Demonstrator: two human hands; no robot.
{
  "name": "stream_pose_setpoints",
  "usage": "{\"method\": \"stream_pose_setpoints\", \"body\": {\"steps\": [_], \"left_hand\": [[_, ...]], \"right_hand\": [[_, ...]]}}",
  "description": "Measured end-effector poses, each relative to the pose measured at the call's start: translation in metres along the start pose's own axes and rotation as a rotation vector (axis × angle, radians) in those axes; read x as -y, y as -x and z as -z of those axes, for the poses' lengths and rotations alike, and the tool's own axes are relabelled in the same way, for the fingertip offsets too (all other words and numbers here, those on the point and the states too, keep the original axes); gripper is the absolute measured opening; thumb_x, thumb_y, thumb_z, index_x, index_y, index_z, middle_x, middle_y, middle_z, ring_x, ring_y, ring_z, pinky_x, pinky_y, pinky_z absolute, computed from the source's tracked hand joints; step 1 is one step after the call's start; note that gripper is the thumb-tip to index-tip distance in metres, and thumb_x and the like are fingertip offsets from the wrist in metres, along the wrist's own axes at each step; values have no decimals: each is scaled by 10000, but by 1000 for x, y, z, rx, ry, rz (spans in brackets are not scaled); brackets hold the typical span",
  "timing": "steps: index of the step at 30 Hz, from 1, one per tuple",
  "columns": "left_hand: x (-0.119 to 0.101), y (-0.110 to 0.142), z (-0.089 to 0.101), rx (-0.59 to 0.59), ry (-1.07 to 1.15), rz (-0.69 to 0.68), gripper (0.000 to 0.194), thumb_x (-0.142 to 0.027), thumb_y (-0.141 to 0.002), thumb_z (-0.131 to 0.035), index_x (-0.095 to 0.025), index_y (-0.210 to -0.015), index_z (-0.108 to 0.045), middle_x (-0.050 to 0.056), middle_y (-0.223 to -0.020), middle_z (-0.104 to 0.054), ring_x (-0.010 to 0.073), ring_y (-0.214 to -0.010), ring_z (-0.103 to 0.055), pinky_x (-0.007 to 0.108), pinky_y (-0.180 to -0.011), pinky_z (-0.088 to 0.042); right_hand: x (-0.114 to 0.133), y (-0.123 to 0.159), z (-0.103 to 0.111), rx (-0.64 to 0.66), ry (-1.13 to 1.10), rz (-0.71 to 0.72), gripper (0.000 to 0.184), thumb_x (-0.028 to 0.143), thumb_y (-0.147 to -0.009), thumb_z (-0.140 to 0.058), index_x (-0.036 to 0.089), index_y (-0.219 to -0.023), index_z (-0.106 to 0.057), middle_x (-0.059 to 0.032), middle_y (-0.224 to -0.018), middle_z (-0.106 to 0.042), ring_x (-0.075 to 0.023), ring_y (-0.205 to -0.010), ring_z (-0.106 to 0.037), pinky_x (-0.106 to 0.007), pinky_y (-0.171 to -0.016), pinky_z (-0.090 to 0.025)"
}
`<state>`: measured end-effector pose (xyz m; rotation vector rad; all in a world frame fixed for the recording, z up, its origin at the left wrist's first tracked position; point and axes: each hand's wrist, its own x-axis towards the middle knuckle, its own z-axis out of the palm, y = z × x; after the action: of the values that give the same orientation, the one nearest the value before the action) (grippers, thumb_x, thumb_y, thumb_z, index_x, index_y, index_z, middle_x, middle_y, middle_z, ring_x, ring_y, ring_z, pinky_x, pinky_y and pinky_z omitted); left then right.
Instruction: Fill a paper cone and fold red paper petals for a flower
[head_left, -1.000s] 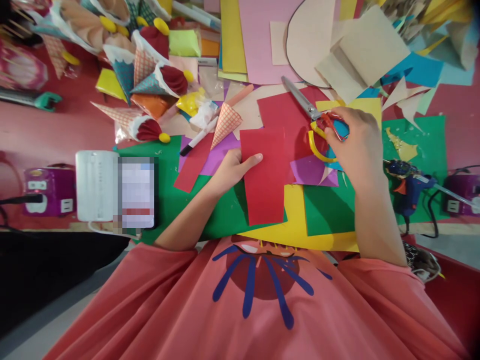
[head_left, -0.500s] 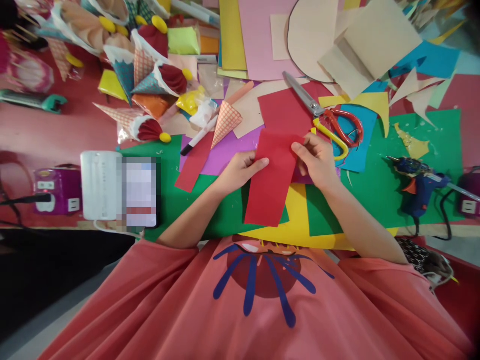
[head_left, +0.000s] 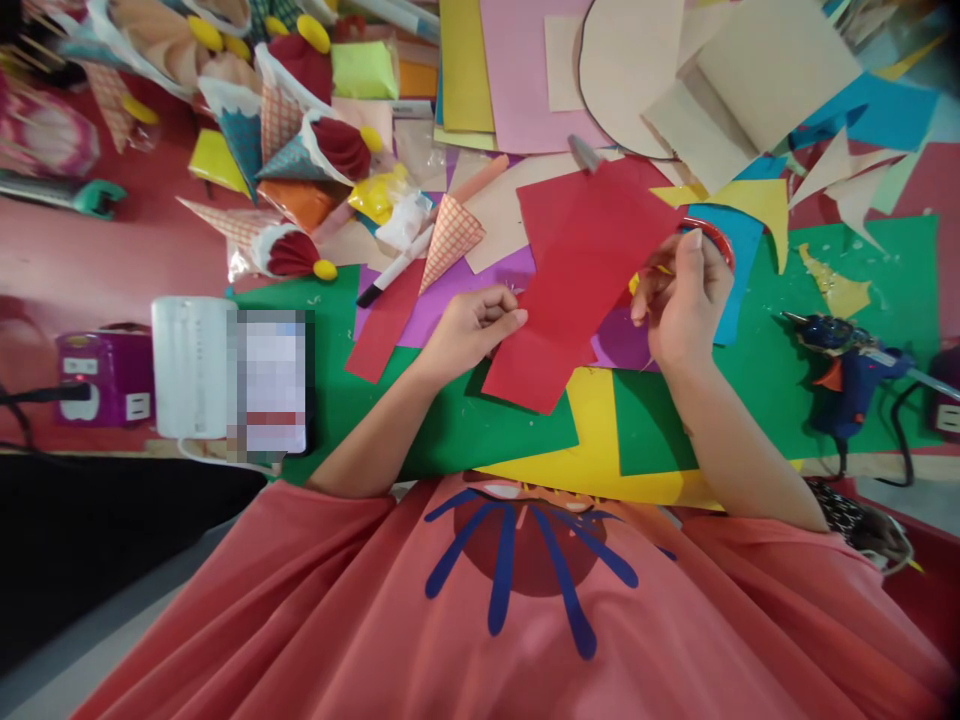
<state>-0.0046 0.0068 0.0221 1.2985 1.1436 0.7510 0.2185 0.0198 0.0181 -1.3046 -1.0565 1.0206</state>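
A sheet of red paper (head_left: 566,310) slants up to the right between my hands, opened out, with a crease near its lower part. My left hand (head_left: 476,325) pinches its left edge between thumb and fingers. My right hand (head_left: 686,300) is at its upper right corner, thumb up and fingers curled; the corner seems caught there. Under the sheet lie the scissors (head_left: 716,238); only the blade tip, part of the red handle and a bit of yellow show. More red paper (head_left: 551,205) lies behind the held sheet.
A checked paper cone (head_left: 452,238) and a marker (head_left: 394,270) lie left of centre. Several decorated cones (head_left: 300,160) crowd the upper left. A glue gun (head_left: 847,375) rests at right. A phone (head_left: 276,380) and white box (head_left: 193,365) stand at left. Green sheets (head_left: 420,420) cover the front.
The red paper has gone from a narrow folded strip to a wider, opened sheet, now covering most of the scissors. My right hand has moved right and slightly up; my left hand has barely shifted.
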Motion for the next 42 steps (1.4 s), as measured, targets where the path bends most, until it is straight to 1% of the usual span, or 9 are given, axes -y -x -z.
{"method": "stream_pose_setpoints", "body": {"steps": [3,9,15,21,28,32,36,40,42], "left_hand": [[6,-1,2,-60,58,14,296,-403,-802,-632,-218,-691,-431,-102,-428,-411,48,-309,-361,181,-338,-244],[10,-5,0,-257,89,-68,391,-490,-806,-664,-226,-714,-391,-111,-440,-387,37,-345,-362,178,-378,-237],[8,-1,-7,-176,130,-13,452,-607,-750,-659,-233,-834,-419,-77,-531,-536,110,-505,-598,204,-493,-420],[8,0,-5,-194,197,-66,550,-602,-723,-693,-225,-1074,-500,-11,-741,-674,180,-780,-715,246,-649,-525],[11,-7,10,-409,131,-141,284,-425,-751,-713,-190,-829,-575,-51,-598,-617,56,-424,-561,172,-426,-423],[6,-3,13,-411,28,-13,257,-307,-768,-644,-173,-580,-531,-55,-433,-542,35,-341,-461,153,-364,-345],[5,-1,14,-350,45,34,373,-310,-809,-569,-172,-471,-494,-30,-365,-496,38,-309,-423,161,-344,-297],[4,1,14,-212,69,132,411,-360,-828,-525,-160,-469,-538,-16,-344,-480,34,-286,-361,165,-331,-249],[-1,5,14,-53,106,235,385,-370,-803,-520,-145,-499,-593,4,-367,-524,47,-281,-393,168,-321,-253]], "right_hand": [[2,2,-1,107,-27,-28,408,629,-899,-446,262,-872,-623,6,-685,-665,-93,-378,-482,-249,-329,-287],[11,9,-5,453,59,-133,411,585,-741,-695,241,-947,-608,36,-653,-657,-66,-339,-421,-233,-339,-311],[7,9,-4,484,148,-137,433,527,-727,-730,268,-1043,-589,47,-696,-602,-81,-437,-454,-224,-373,-362],[-2,3,2,540,258,-43,208,400,-779,-661,232,-900,-670,-2,-812,-688,-171,-742,-639,-328,-665,-564],[1,-15,24,701,410,5,194,283,-764,-686,217,-941,-734,-3,-784,-696,-166,-713,-663,-363,-701,-589],[14,-17,30,624,542,62,279,239,-842,-619,231,-1109,-700,-34,-871,-721,-179,-792,-681,-366,-759,-592],[15,-19,32,536,701,201,242,206,-882,-562,243,-1066,-716,-61,-1047,-733,-217,-949,-690,-397,-818,-579],[8,-25,36,420,780,327,229,201,-899,-541,272,-1023,-719,-46,-1030,-737,-229,-965,-690,-417,-838,-570],[7,-26,38,384,806,372,235,206,-912,-524,279,-1036,-710,-48,-1034,-734,-240,-982,-686,-443,-876,-560]]}}
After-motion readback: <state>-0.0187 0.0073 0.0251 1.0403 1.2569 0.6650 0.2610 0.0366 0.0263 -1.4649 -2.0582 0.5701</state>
